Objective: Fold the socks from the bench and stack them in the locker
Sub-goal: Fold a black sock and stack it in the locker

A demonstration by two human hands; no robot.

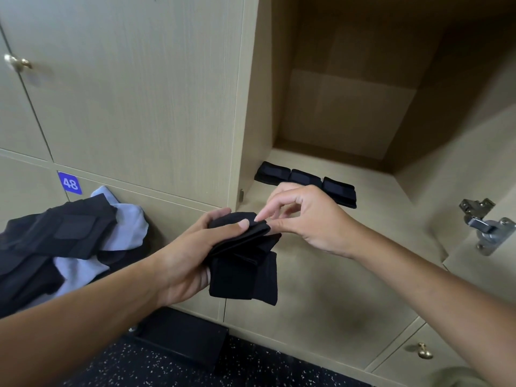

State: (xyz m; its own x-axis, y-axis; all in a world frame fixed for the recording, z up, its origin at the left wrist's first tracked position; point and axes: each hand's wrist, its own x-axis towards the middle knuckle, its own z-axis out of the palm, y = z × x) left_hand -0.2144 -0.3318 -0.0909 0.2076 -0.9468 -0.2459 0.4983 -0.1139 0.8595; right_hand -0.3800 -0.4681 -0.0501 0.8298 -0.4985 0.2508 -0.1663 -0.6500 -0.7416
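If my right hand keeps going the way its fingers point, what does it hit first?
Your right hand points left at the black folded sock in your left hand, so probably that sock, which its fingertips already seem to touch.

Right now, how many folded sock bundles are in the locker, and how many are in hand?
Folded black bundles in the locker, side by side in a row: 3
Black sock bundle in hand: 1, gripped by the left hand, pinched by the right hand
Total: 4
Unfolded pile at left: not countable.
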